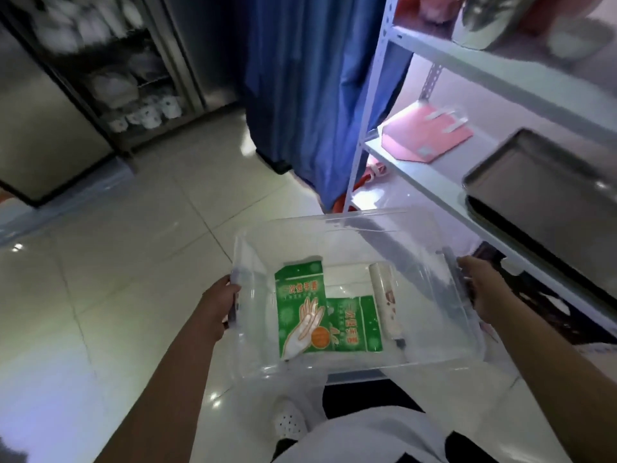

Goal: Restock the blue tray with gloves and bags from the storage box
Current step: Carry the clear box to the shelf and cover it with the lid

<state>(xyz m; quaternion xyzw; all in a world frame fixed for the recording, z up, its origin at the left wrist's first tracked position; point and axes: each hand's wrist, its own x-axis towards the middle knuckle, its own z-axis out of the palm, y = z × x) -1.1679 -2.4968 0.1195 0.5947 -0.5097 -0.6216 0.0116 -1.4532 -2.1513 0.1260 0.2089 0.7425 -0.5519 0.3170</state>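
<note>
The left hand [218,307] grips the left rim of the clear storage box [354,228], fingers curled over the edge by a dark handle clip. The right hand [480,289] grips the right rim in the same way, fingers wrapped round the dark handle on that side. Between the two hands the box is held up level above the tiled floor [133,262], in front of the person's body.

On the box bottom lie two green glove packets. The larger glove packet [298,312] lies toward the box's left wall, nearer the left hand; it shows a printed drawing of a hand, an orange round mark and a line of yellow Chinese characters near its top, too blurred to read with certainty. The smaller glove packet [359,324] lies just to its right, touching or slightly under it, with yellow characters running down its side, also not legible. A white roll of bags [387,300] lies beside the smaller packet toward the box's right wall, nearer the right hand, with a small picture on its wrapper that cannot be made out.

Beyond the right hand stands a white metal shelf rack [417,168]. On its middle shelf lie a pink folded bag [424,135] near the shelf's left end and a dark metal tray [541,182] further right. A blue curtain [300,78] hangs left of the rack. A white perforated shoe [288,417] shows on the floor below the box.
</note>
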